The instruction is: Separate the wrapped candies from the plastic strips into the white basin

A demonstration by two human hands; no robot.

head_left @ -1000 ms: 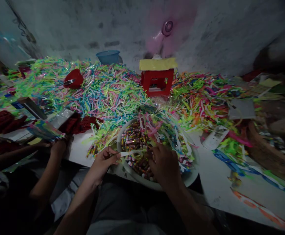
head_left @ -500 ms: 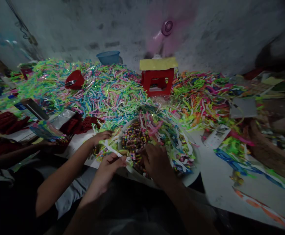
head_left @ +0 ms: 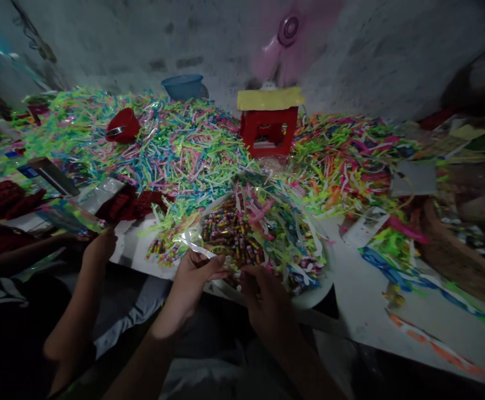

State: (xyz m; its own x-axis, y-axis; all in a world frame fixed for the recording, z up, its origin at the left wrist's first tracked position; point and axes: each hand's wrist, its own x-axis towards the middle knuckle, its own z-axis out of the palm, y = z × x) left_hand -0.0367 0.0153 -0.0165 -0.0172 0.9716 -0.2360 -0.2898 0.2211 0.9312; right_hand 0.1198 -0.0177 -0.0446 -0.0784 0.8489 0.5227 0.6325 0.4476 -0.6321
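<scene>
A pale, shiny strip [head_left: 198, 248] is pinched between the thumb and fingers of my left hand [head_left: 196, 275], at the near left rim of a large round basin [head_left: 328, 286]. Close beside it, my right hand [head_left: 263, 291] has its fingers bent together near the strip's end; whatever they hold is too small and dark to make out. Small wrapped sticks [head_left: 225, 228] fill the basin's left part. Colourful ribbon-like strips [head_left: 284, 233] lie in its right part.
Behind the basin rises a heap of coloured strips [head_left: 192, 144] with a red bowl [head_left: 123, 126] and blue bowl [head_left: 183, 86]. A red stool [head_left: 269, 130] stands before a spinning pink fan [head_left: 288, 30]. At left, a co-worker's hand [head_left: 100, 244] is near a colourful packet [head_left: 69, 215].
My right hand has drawn back from the sticks toward my left hand. The co-worker's hand has left the strips beside the basin and moved left to the packet. The view has shifted slightly.
</scene>
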